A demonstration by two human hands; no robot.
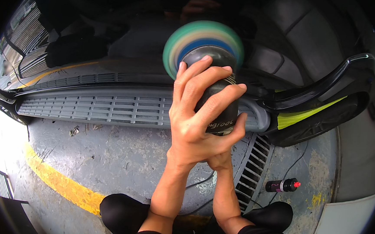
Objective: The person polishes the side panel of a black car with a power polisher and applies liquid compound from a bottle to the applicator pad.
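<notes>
An orbital polisher with a black body [216,102] and a round green foam pad [176,39] is held up against the glossy black side panel of a car [140,45]. The pad looks blurred, as if spinning. My left hand [197,114] lies over the top of the polisher body with its fingers spread around it towards the pad. Behind it, my right hand [219,159] is closed around the rear of the tool, mostly hidden beneath the left hand. Below the panel runs the car's grey ribbed side step [119,108].
On the floor at right a black bottle with a red tip [282,185] lies on its side. A metal drain grate [254,164] and a thin cable [288,169] are nearby. Yellow-green masking [305,114] hangs by the wheel [320,123]. A yellow line [65,186] crosses the floor.
</notes>
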